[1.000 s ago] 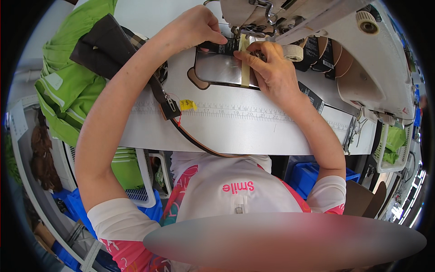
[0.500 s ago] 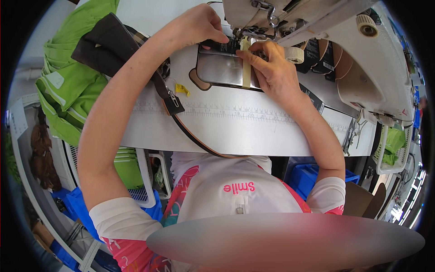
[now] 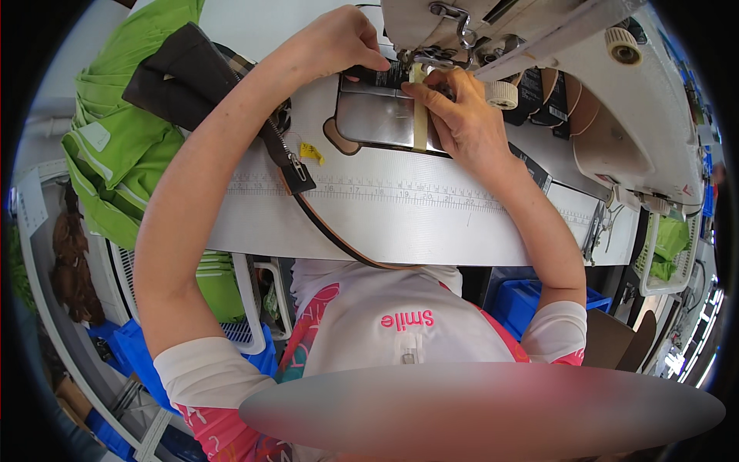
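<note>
A black label (image 3: 391, 75) with pale print lies on the metal plate of a white sewing machine (image 3: 531, 46), close under its needle area. From the left, my left hand (image 3: 346, 48) pinches the label's left end between thumb and fingers. My right hand (image 3: 466, 112) is closed at the label's right end, thumb and forefinger pressed together there. A strip of yellowish tape (image 3: 419, 127) runs down the metal plate (image 3: 373, 119) between the two hands. What the right fingertips grip beneath them is partly hidden.
A dark zippered bag (image 3: 173, 77) with a long strap (image 3: 327, 231) lies by my left arm, over green fabric (image 3: 115, 154). A yellow scrap (image 3: 310, 152) sits on the white table (image 3: 308, 246). Further black labels (image 3: 543, 100) lie under the machine arm. Scissors (image 3: 594, 227) rest at right.
Both hands stay almost in place at the label. The view has shifted very slightly; nothing is let go or taken up.
</note>
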Demonstrator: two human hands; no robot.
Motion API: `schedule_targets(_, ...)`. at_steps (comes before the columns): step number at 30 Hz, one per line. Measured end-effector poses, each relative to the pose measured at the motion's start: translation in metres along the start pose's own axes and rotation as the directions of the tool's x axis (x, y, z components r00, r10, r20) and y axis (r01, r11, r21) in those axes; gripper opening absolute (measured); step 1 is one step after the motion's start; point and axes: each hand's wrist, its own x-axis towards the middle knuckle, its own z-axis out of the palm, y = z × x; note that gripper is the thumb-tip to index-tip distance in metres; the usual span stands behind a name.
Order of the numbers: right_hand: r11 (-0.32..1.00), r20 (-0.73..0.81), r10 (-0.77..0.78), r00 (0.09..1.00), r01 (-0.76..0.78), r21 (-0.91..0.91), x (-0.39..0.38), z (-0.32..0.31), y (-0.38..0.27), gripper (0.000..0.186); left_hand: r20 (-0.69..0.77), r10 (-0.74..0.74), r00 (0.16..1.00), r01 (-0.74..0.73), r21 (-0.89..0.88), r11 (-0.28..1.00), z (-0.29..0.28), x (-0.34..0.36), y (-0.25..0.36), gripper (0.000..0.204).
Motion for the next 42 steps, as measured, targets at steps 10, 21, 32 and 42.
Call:
schedule_targets(10,0.998,-0.07,0.022,0.997,-0.025,-0.056,-0.004,0.005,-0.002,0.034,-0.02,0.303,0.953,-0.287,0.266,0.92,0.0,0.005,0.007,0.053)
schedule_targets(21,0.998,-0.154,-0.025,0.988,0.016,-0.059,0.0,-0.008,0.01,0.029,-0.072,0.457,0.886,-0.444,0.144,0.884,-0.003,0.041,-0.005,0.034)
schedule_targets(32,0.728,-0.761,0.116,0.638,-0.576,-0.372,-0.118,-0.339,0.153,0.035,0.138,0.162,0.977,-0.143,-0.138,0.98,-0.008,0.041,-0.008,0.035)
schedule_targets(42,0.595,-0.559,0.801,0.212,-0.383,0.707,-0.257,-0.31,0.287,0.047,0.164,0.235,0.958,-0.146,-0.426,0.893,-0.001,0.043,-0.014,0.032)
